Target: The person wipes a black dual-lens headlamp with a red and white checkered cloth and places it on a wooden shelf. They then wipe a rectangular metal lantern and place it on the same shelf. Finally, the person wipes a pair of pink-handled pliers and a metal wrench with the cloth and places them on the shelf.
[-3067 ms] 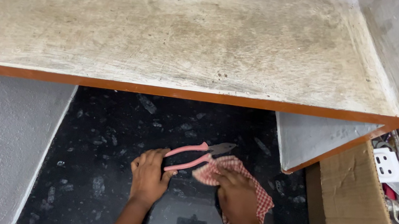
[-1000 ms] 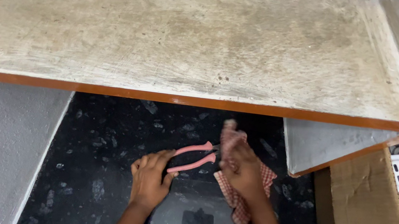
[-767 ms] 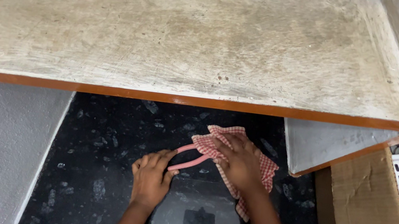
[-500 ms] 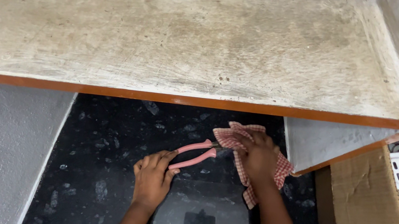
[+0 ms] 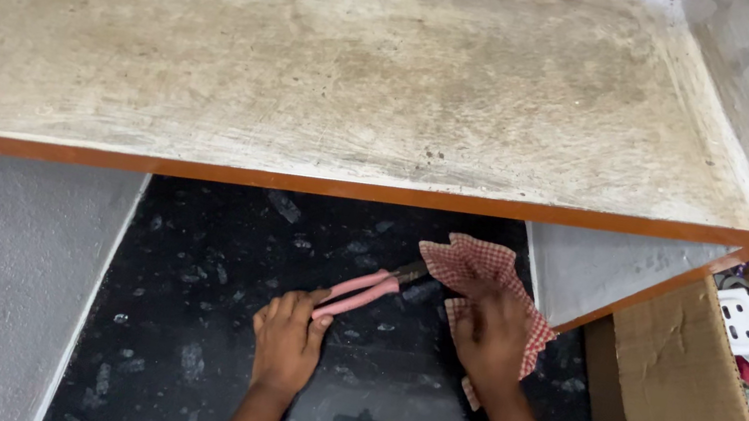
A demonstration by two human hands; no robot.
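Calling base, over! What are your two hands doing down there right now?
Left hand grips pink-handled metal pliers on the black speckled floor. Right hand presses red-and-white checked cloth over the pliers' nose. Nothing in the way.

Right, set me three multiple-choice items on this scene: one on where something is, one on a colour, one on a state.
1. Where do the pliers lie?
A. on the dark speckled floor under the shelf
B. on top of the stained shelf
C. inside the cardboard box

2. What colour are the pliers' handles?
A. blue
B. pink
C. yellow

3. What is the right hand doing?
A. resting flat and empty
B. gripping the pliers' handles
C. pressing the checked cloth at the pliers' head

Answers:
1 A: the tool sits on the black floor, below the orange-edged shelf.
2 B: both handles are pink, at the left hand.
3 C: the red-and-white cloth is bunched under its fingers at the metal end.
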